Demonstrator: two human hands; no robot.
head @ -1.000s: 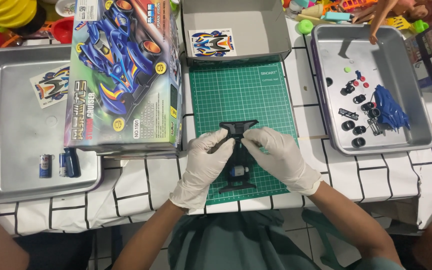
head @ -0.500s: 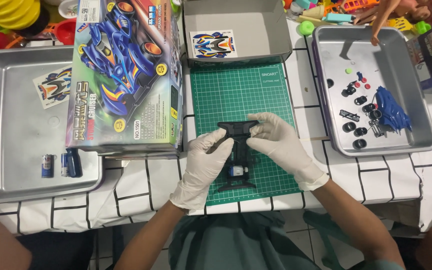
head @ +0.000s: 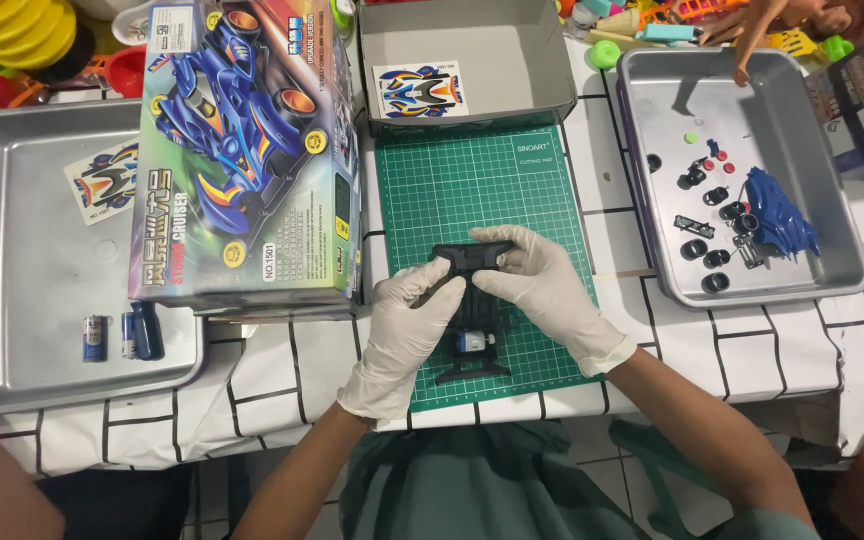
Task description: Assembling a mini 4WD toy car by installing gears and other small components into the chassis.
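Note:
A black toy-car chassis (head: 472, 335) with a small silver motor lies lengthwise on the green cutting mat (head: 472, 190). My left hand (head: 407, 330), in a white glove, grips its left side. My right hand (head: 542, 290), also gloved, covers its upper right part, with fingers over the front end. Both hands hold the chassis just above the mat's near half.
A colourful toy-car box (head: 247, 150) leans on the left metal tray (head: 22, 250), which holds batteries (head: 122, 335) and a sticker sheet (head: 102, 182). A grey box lid (head: 542, 60) with stickers is behind the mat. The right tray (head: 832, 270) holds black wheels (head: 707, 250) and a blue car body (head: 777, 215).
My right hand has slid up and left over the front of the chassis. My left hand has kept its grip with little movement.

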